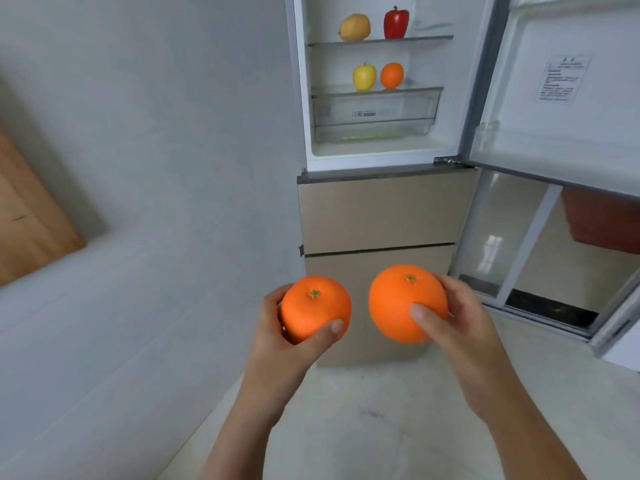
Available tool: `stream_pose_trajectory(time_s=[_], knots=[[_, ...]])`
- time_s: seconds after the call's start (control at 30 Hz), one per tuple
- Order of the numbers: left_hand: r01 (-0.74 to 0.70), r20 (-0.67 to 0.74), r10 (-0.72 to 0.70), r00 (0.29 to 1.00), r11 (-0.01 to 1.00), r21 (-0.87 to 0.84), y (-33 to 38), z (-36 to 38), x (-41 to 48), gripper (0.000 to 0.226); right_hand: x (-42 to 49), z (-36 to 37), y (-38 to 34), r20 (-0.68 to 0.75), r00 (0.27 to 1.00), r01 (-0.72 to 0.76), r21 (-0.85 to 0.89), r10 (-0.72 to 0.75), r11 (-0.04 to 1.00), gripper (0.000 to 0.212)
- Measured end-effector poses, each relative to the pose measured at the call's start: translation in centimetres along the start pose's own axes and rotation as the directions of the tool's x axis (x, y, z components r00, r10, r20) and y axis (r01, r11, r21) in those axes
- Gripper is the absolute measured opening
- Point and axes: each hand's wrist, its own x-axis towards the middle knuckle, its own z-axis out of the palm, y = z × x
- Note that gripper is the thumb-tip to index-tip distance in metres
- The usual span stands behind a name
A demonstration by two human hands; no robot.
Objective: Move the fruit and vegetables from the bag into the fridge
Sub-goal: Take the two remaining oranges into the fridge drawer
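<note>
Both hands raised side by side before the open fridge (381, 157), each clasping one fruit. Left hand (287, 337): fingers and thumb curled round an orange (313, 308), stem upward. Right hand (460, 327): thumb and fingers clamped on a second, slightly larger orange (403, 303), just beside the first, not touching. Upper shelf (429, 38): mango (354, 27) left, red pepper (396, 23) right. Lower shelf (420, 89): yellow apple (364, 76) beside a small orange fruit (392, 75). Beneath it, a clear drawer (375, 114). Fridge door (561, 98) swung wide to the right; beige drawer fronts (381, 216) below; pale floor (363, 427) underfoot
</note>
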Motion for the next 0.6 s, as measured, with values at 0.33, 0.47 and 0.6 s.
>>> stream_pose_trajectory(time_s=[0.33,0.47,0.6], knots=[[-0.087,0.128,0.085,0.988,0.996,0.006,-0.2,8.3,13.8,0.068,13.1,-4.6,2.8,-0.111,0.994,0.016,-0.011,-0.017,1.000,0.063],[-0.123,0.103,0.123,0.987,0.992,-0.005,0.8,13.1,20.2,0.074,20.4,-7.7,2.8,-0.111,0.993,0.043,-0.032,-0.047,0.999,0.065],[-0.153,0.080,0.154,0.985,0.988,-0.015,2.4,17.0,25.7,0.077,27.3,-10.1,2.0,-0.078,0.992,0.094,-0.043,-0.098,0.995,0.058]])
